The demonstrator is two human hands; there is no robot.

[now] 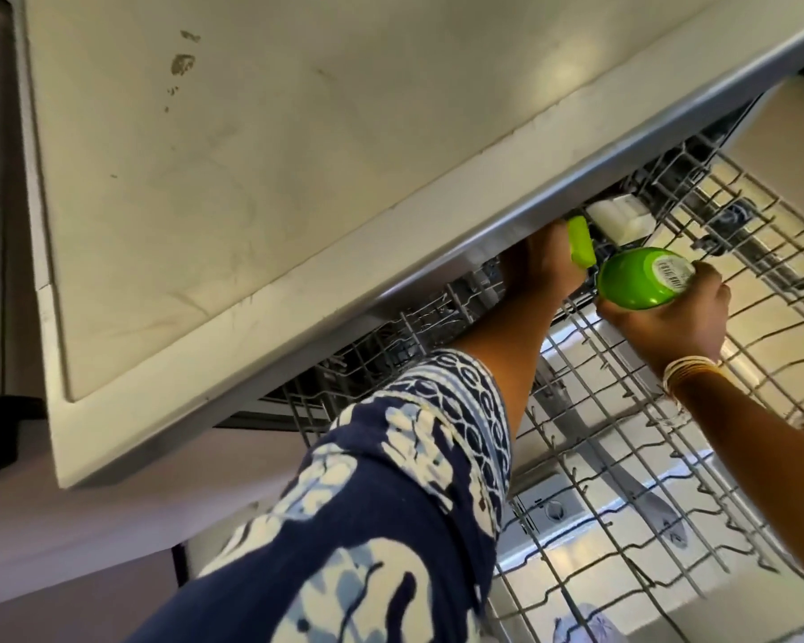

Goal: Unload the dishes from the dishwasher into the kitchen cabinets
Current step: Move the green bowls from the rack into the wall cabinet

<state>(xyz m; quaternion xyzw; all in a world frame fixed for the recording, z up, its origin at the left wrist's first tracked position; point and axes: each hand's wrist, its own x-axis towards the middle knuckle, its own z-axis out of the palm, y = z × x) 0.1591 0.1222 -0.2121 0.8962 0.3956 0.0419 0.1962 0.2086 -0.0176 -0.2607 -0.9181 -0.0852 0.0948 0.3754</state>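
Fingers of the right hand were curled round a green cup, held base-up with a barcode sticker showing, above the upper wire rack of the dishwasher. Just to its left, a green flat piece was gripped by the left hand under the countertop edge. A white plastic container was seen just beyond, in the rack. A patterned blue sleeve covered the left arm; bangles ringed the right wrist.

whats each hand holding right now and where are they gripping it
The right hand grips a green cup round its side, label-stickered base facing the camera. The left hand holds a light green item by its lower end; what it is cannot be told.
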